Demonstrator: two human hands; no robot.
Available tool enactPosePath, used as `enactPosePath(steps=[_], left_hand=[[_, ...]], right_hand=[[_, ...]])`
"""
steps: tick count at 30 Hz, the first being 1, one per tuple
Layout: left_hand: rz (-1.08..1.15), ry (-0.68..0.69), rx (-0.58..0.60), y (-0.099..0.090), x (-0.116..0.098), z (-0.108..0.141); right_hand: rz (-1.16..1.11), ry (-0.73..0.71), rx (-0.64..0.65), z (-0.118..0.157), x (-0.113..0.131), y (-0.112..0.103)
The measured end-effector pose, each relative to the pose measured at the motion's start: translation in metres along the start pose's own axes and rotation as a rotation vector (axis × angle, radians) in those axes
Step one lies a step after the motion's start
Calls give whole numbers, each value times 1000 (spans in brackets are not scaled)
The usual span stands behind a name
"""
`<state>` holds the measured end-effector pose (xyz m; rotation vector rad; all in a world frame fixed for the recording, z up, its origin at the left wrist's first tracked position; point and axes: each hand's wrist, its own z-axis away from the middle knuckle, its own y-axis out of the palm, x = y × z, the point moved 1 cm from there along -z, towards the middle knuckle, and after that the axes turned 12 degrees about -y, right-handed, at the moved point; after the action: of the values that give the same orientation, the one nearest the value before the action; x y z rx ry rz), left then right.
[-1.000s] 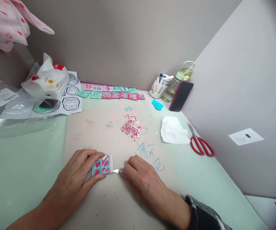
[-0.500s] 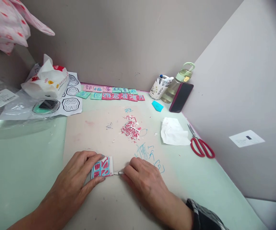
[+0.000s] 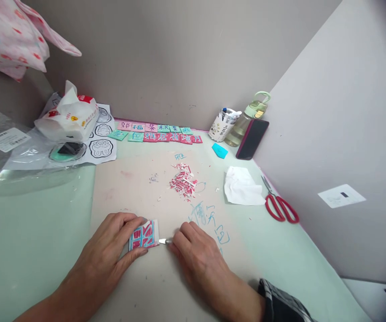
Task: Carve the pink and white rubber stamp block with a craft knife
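Note:
A small square block point(image 3: 145, 234) with blue lines and red patches lies on the beige board point(image 3: 112, 188). My left hand point(image 3: 112, 250) grips its left side between thumb and fingers. In my right hand point(image 3: 197, 250) is a small carving knife point(image 3: 164, 241), its metal blade pointing left at the block's right edge; the handle is mostly hidden in my fist. Beyond the hands lies a heap of red and white shavings point(image 3: 183, 182). Blue pen marks point(image 3: 209, 214) show on the board by my right hand.
Pink, green and red carved tiles point(image 3: 159, 132) line the back. At the right are a pen jar point(image 3: 222, 125), bottle point(image 3: 243, 123), phone point(image 3: 252, 139), tissue point(image 3: 242, 186) and red scissors point(image 3: 280, 205). At the left stand a tissue pack point(image 3: 70, 116) and plastic bag point(image 3: 25, 152).
The knife blade has turned so that its flat face shows more. The view has shifted slightly; both hands keep their hold.

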<state>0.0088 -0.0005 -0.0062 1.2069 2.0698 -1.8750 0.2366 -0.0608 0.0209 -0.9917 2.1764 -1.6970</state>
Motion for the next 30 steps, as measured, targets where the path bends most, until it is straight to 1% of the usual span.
enactPosePath(steps=[12, 15, 18, 20, 23, 27, 29, 30], left_hand=[[-1, 30, -25, -3, -3, -2], [15, 12, -3, 0, -1, 0], [29, -4, 34, 2, 0, 4], [33, -4, 37, 3, 0, 7], [43, -7, 37, 3, -1, 8], [47, -44, 48, 3, -1, 8], [49, -70, 47, 1, -2, 8], [46, -81, 45, 1, -3, 8]], right_hand=[[49, 2, -36, -1, 2, 4], [75, 6, -43, -5, -4, 4], [136, 70, -71, -11, -17, 3], [117, 111, -88, -13, -23, 1], [2, 179, -118, -12, -26, -3], [-233, 278, -176, -10, -20, -12], [-417, 364, -190, -11, -17, -17], [-557, 422, -173, -13, -16, -19]])
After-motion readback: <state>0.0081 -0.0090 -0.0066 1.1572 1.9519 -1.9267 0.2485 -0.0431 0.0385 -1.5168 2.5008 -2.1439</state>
